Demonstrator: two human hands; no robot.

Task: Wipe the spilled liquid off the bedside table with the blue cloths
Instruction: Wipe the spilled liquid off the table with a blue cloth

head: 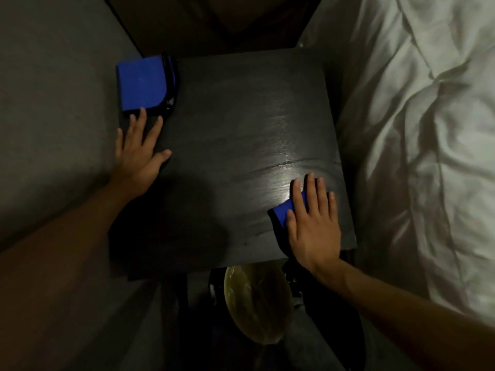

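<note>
At the far left a plain grey surface [53, 103] runs alongside the bedside table [227, 103], whose dark top fills the middle of the view. On its far left corner sits a stack of folded cloths [142, 83], blue with dark edging. The left hand [139, 153] lies flat on the table's left edge just in front of the stack. Its fingers are straight and spread and grasp nothing, and the longest fingertips reach the stack's near edge. Whether they touch it cannot be told. Further right, a wet sheen [289, 145] glistens in a broad band on the right half of the top. At its near end the right hand [313, 223] presses a blue cloth [281, 211] flat against the wood near the front right corner. Its fingers are straight on top of the cloth rather than clenched round it. White rumpled bedding [415, 129] lies beyond the table's right edge. The wiping step looks to be in hand, with liquid left on the surface. The next move likely calls for firm, even pressure while pushing the cloth away through the shiny band, keeping the liquid from running off toward the bedding.
</note>
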